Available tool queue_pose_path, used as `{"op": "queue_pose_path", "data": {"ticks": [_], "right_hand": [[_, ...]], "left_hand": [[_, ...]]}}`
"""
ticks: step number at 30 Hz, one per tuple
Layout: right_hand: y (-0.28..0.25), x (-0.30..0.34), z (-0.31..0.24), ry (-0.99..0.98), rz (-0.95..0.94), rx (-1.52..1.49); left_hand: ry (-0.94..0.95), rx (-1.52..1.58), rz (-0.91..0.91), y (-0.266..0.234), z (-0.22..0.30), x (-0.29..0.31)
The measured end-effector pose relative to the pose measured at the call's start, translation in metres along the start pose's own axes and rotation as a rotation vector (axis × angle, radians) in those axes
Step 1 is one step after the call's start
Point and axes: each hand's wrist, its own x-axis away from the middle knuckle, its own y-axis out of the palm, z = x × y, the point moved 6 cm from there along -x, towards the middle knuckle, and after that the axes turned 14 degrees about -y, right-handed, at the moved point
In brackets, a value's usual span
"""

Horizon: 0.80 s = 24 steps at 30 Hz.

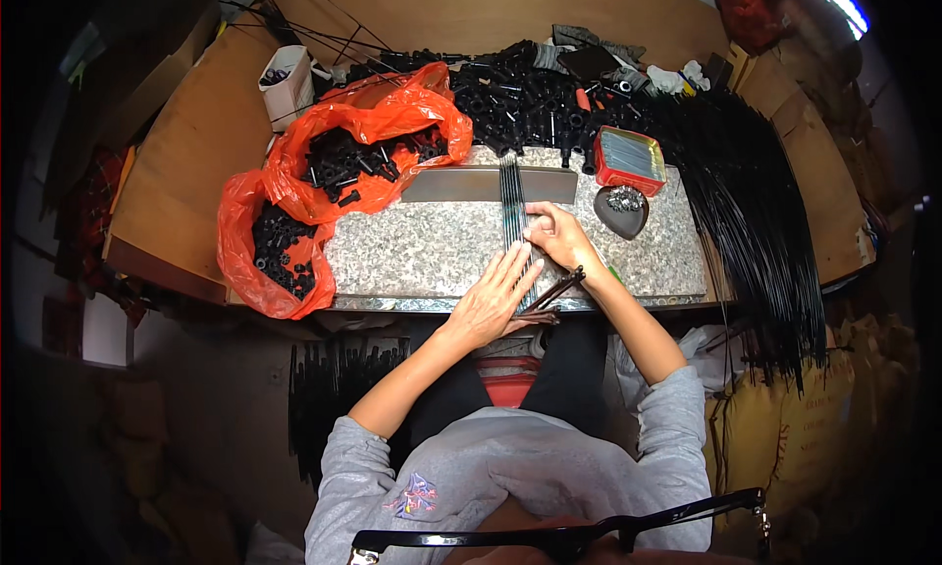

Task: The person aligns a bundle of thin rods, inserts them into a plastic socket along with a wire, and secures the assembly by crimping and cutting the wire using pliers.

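Observation:
A narrow row of thin dark metal rods (511, 187) runs from the far pile of parts toward me, across a flat grey metal bar (446, 184). My left hand (489, 298) lies over the near part of the rods, fingers stretched out and together. Just beyond it, my right hand (559, 239) is at the rods' right side, with thumb and index finger pinched; what is between them is too small to tell. Dark brown slender pieces (555, 292) jut out beneath my hands, partly covered by them. The speckled stone slab (392, 256) lies under everything.
Orange-red plastic bags (240, 266) hold small black parts at the left. A red tin (631, 162) with thin pins and a dark dish (622, 221) of small metal bits stand right. Long black rods (756, 212) hang over the right edge; black fittings (520, 104) heap at the back.

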Motion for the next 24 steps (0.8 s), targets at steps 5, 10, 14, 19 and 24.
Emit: {"op": "queue_pose_path", "data": {"ticks": [5, 10, 14, 19, 24], "right_hand": [[-0.003, -0.001, 0.009, 0.114, -0.034, -0.068], [-0.009, 0.010, 0.003, 0.241, 0.068, -0.192], [-0.002, 0.005, 0.005, 0.192, 0.029, -0.154], [-0.014, -0.002, -0.017, 0.127, -0.170, 0.091], [-0.118, -0.035, -0.053, -0.274, 0.152, 0.752]], "left_hand": [[-0.023, -0.017, 0.027, -0.007, -0.002, 0.002], [0.000, 0.005, 0.008, -0.011, -0.008, 0.005], [0.027, 0.072, -0.123, -0.007, 0.002, -0.006], [0.060, -0.024, -0.110, -0.001, -0.002, -0.009], [0.032, -0.059, -0.088, -0.012, 0.001, -0.016]]}}
